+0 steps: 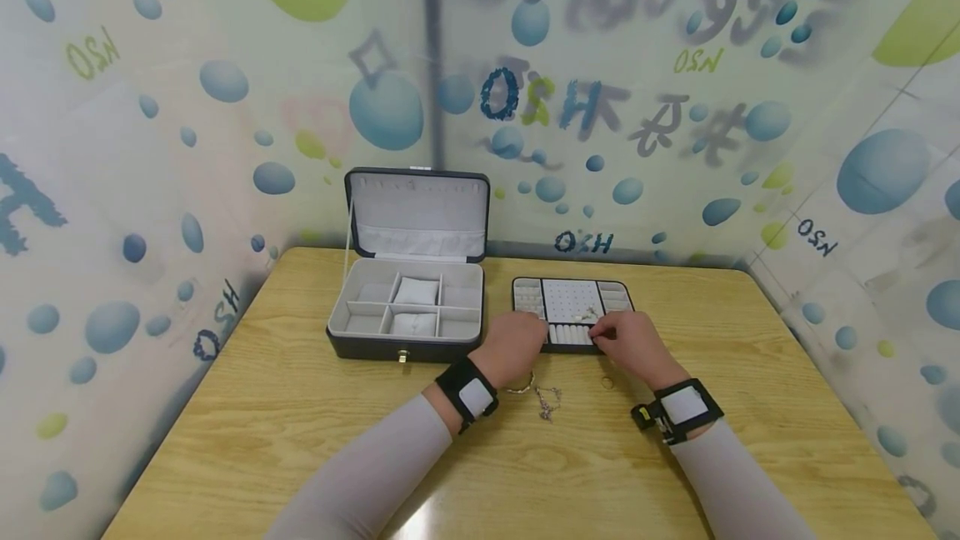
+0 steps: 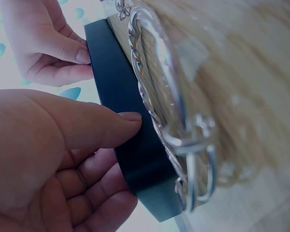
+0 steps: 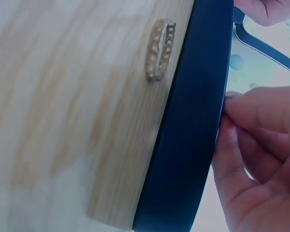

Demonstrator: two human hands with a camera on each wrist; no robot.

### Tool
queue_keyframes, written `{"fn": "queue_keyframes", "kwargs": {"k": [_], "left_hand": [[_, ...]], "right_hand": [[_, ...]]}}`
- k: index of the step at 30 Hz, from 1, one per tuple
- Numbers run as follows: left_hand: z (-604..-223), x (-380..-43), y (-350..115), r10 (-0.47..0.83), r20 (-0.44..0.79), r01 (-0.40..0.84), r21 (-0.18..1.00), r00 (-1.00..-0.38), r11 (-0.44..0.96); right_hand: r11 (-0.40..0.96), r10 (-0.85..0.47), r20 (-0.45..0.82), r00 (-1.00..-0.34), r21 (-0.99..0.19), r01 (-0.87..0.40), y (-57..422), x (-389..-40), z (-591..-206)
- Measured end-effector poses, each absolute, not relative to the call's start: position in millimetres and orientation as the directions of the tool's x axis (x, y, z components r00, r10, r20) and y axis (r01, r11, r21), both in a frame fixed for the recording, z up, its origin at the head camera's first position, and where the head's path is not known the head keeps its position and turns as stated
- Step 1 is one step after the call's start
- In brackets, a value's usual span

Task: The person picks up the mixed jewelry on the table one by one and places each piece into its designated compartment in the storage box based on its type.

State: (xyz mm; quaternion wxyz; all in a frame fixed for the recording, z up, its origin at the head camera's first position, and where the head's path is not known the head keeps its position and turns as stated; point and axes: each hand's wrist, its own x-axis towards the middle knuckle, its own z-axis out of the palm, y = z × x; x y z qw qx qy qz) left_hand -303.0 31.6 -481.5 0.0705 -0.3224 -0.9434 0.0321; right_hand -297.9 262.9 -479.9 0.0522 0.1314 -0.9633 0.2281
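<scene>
A dark-edged jewelry tray (image 1: 570, 349) with light compartments and ring rolls lies on the table. My left hand (image 1: 513, 345) grips its front left edge; in the left wrist view the thumb (image 2: 128, 123) presses the dark outer wall and the other fingers curl behind it. My right hand (image 1: 633, 344) is at the front right edge, thumb and index fingertips close together by the ring rolls; I cannot tell what is between them. A silver bangle (image 2: 171, 72) and a charm bracelet (image 1: 548, 402) lie before the tray. A beaded ring (image 3: 160, 50) lies near the right hand.
Left of the tray stands an open jewelry box (image 1: 360, 347), its lid (image 1: 420, 211) raised and small cushions (image 1: 417, 291) in two compartments. Small earrings (image 1: 587, 315) sit on the tray's perforated panel. A patterned wall (image 1: 525, 215) rises behind the wooden table (image 1: 247, 407).
</scene>
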Motion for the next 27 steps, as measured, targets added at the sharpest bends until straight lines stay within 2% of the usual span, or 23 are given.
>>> {"fn": "queue_keyframes", "kwargs": {"k": [27], "left_hand": [[-482.2, -303.9, 31.9, 0.614, 0.105, 0.604, -0.113, -0.782, 0.789]], "right_hand": [[0.893, -0.175, 0.214, -0.961, -0.377, -0.246, 254.6, -299.2, -483.7]]}}
